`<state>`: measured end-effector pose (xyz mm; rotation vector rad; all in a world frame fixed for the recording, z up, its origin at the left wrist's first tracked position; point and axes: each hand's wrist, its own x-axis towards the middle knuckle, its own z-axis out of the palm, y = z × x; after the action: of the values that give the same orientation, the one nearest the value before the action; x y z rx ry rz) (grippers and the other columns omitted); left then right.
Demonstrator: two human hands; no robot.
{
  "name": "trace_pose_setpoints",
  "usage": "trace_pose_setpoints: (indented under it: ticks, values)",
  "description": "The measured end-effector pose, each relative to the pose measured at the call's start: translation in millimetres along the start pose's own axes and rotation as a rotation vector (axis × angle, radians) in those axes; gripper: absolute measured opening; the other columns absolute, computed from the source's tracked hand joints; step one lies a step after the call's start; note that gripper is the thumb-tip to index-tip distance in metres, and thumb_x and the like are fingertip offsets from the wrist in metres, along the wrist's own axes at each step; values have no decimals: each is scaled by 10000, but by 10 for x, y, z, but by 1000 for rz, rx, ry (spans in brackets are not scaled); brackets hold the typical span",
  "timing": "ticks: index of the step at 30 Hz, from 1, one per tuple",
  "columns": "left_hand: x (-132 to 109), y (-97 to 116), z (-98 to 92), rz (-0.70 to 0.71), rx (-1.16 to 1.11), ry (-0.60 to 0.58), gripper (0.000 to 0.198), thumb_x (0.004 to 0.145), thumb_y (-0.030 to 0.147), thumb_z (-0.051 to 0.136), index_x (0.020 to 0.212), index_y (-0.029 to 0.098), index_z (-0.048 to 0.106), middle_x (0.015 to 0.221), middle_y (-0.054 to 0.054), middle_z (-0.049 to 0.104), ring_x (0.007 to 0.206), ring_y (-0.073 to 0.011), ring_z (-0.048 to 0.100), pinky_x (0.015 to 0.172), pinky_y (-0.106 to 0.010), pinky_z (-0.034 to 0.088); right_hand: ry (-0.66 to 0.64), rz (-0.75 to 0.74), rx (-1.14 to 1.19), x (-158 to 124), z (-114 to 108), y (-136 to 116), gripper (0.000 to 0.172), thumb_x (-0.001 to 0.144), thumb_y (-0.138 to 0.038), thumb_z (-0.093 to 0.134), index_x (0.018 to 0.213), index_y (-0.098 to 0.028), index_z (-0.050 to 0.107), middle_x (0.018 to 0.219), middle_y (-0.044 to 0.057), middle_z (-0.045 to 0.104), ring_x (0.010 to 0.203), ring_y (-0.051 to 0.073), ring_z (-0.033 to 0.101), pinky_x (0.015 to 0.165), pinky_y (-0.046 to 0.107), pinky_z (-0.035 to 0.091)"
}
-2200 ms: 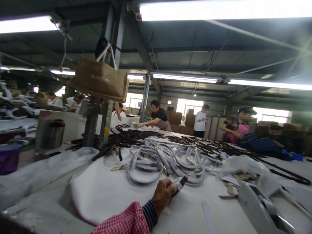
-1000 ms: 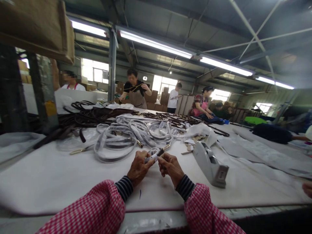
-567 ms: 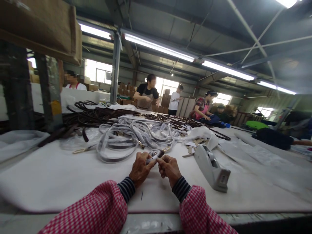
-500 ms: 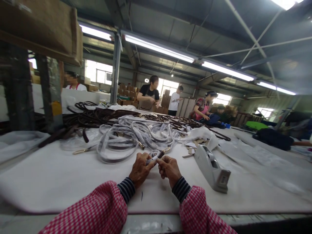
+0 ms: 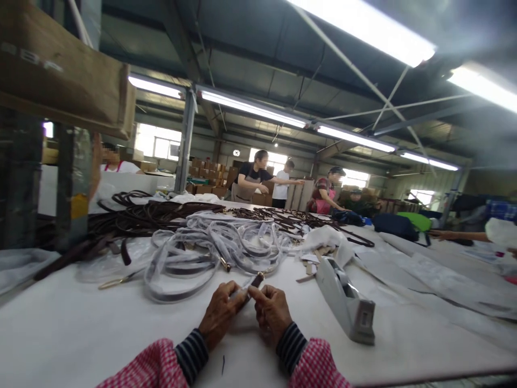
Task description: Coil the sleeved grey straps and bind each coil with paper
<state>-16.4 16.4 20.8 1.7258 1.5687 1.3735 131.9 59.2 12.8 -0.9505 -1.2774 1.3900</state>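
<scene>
The left hand (image 5: pixel 221 312) is clamped on a dark strap (image 5: pixel 256 281), its thumb and fingers closed round the wrapped part, and the strap's end slants up and away past the fingertips to a small metal clasp (image 5: pixel 260 275). Just beside it, the right hand (image 5: pixel 271 310) has its thumb and forefinger drawn together at the strap's near edge; whether anything is pinched between them I cannot tell. So the strap lies between the two hands, above the white table (image 5: pixel 121 334). Beyond the hands, and near them, wrapped coils (image 5: pixel 181 264) lie in a loose pile, one clasp (image 5: pixel 226 265) pointing back toward the left hand. Farther off, to the left hand's left, dark straps (image 5: pixel 157 213) are heaped, and a gold hook (image 5: pixel 121 281) lies on the table nearer in. To the right of the right hand, well apart from it, stands a grey tape dispenser (image 5: pixel 345 302), with card scraps (image 5: pixel 313 261) and crumpled plastic (image 5: pixel 329 240) just past it. A thin dark sliver (image 5: pixel 223 365) lies on the near side of the left hand. Far beyond both hands, a co-worker (image 5: pixel 252 180) in a black top reaches sideways.
</scene>
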Motion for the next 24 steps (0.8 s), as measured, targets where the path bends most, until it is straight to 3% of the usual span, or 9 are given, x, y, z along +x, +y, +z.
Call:
trace_pose_setpoints:
  ticks: [5, 9, 13, 19, 21, 24]
  values:
    - [2, 5, 64, -139, -363, -103, 477, 789, 656, 589, 667, 210, 473, 598, 54, 444, 572, -148, 432, 539, -273, 352, -51, -58, 40, 17, -33, 51, 620, 582, -710, 814, 602, -192, 474, 407, -58, 506, 278, 61, 396, 262, 159, 250]
    - [-38, 47, 101, -288, -620, -164, 487, 736, 663, 666, 709, 194, 538, 610, 24, 549, 537, -148, 491, 491, -256, 380, -70, -99, 62, 25, -56, 60, 602, 604, -685, 819, 614, -188, 480, 443, -58, 533, 312, 67, 441, 291, 165, 320]
    - [-66, 53, 96, -312, -697, -210, 464, 767, 646, 641, 775, 182, 616, 707, -45, 660, 609, -189, 591, 517, -275, 449, -108, -55, 72, 7, -79, 53, 541, 635, -625, 831, 677, -179, 527, 501, -40, 592, 343, 74, 467, 298, 168, 344]
    - [-34, 60, 28, -311, -661, -177, 448, 795, 631, 607, 776, 184, 624, 709, -34, 637, 620, -176, 573, 531, -263, 458, -114, -41, 68, -12, -76, 28, 449, 669, -523, 824, 777, -192, 542, 580, -37, 616, 371, 88, 470, 312, 187, 332]
    - [-18, 66, -10, -297, -624, -150, 440, 756, 617, 673, 718, 187, 587, 654, 6, 576, 577, -141, 504, 510, -236, 426, -27, -153, 2, -24, -71, 11, 382, 690, -446, 815, 809, -199, 548, 583, -51, 578, 403, 99, 474, 346, 200, 348]
    - [19, -14, -46, -288, -478, -122, 491, 712, 654, 697, 658, 195, 534, 573, 54, 458, 512, -119, 409, 444, -219, 349, 128, -564, -338, -57, -66, -3, 226, 774, -289, 737, 952, -209, 622, 739, -11, 601, 593, 138, 552, 534, 247, 474]
